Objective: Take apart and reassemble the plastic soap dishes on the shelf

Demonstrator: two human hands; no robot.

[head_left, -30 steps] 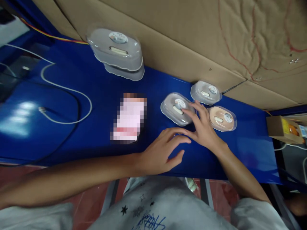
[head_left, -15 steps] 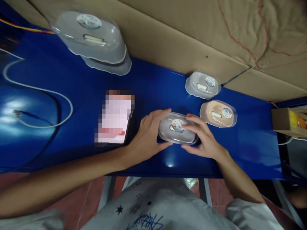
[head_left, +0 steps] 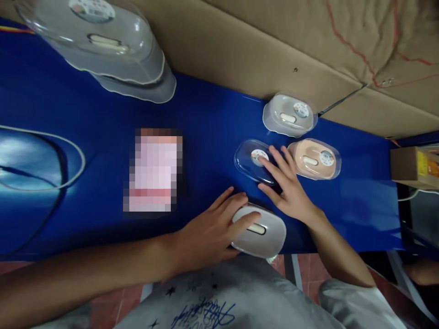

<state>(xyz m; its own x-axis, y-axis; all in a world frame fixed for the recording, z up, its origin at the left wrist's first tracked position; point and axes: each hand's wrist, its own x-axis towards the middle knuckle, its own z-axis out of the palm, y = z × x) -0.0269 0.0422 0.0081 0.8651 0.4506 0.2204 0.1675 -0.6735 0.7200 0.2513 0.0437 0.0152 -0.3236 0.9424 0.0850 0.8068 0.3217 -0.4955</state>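
A grey oval plastic box (head_left: 270, 240) with a white handle slot on top sits at the table's front edge. My left hand (head_left: 222, 226) grips its left side, thumb at the near edge and fingers across the top and far edge. Farther back, a clear plastic lid (head_left: 247, 157) with a round label lies low over the blue table. My right hand (head_left: 288, 192) has it by the right part, thumb at the near edge and a finger over the label. Right of these fingers stands a beige lidded box (head_left: 305, 153); behind it is a grey lidded box (head_left: 279, 116).
Two large grey lidded boxes (head_left: 144, 68) are stacked at the back left. A blurred-out phone screen (head_left: 154, 167) lies left of my hands. Cables (head_left: 83, 162) curl at far left. Cardboard (head_left: 222, 55) walls the back; a small carton (head_left: 404, 169) stands at right.
The clear lid has come off the grey box. My right hand has carried it backward over the table. My left hand has drawn the box toward my body.
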